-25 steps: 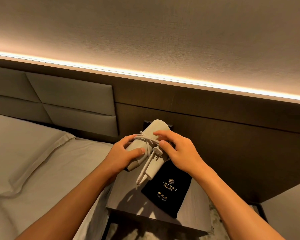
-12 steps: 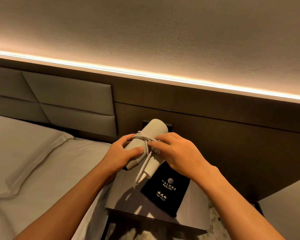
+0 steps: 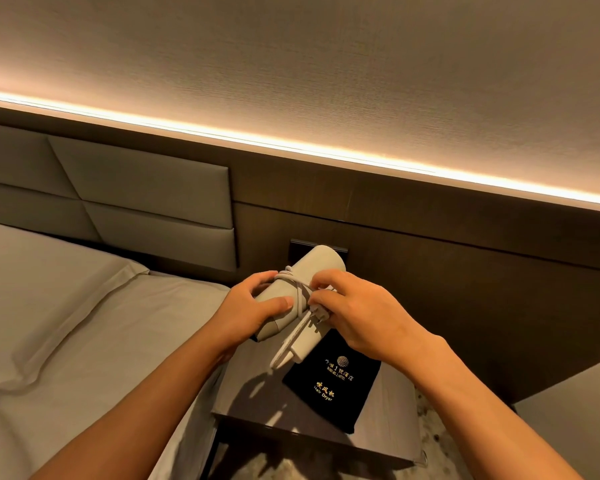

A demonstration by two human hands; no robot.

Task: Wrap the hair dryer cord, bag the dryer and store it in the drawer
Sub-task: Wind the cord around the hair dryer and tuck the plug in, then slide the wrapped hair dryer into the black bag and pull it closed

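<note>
Above dark nightstand (image 3: 392, 441): pale grey matte folded hair dryer (image 3: 321, 270), rigid, light; left hand (image 3: 253, 306) clasping barrel, right hand (image 3: 357, 311) pinching springy cord (image 3: 300, 291).

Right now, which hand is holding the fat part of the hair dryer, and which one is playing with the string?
The left hand grips the hair dryer body. The right hand pinches the cord and plug instead.
</note>
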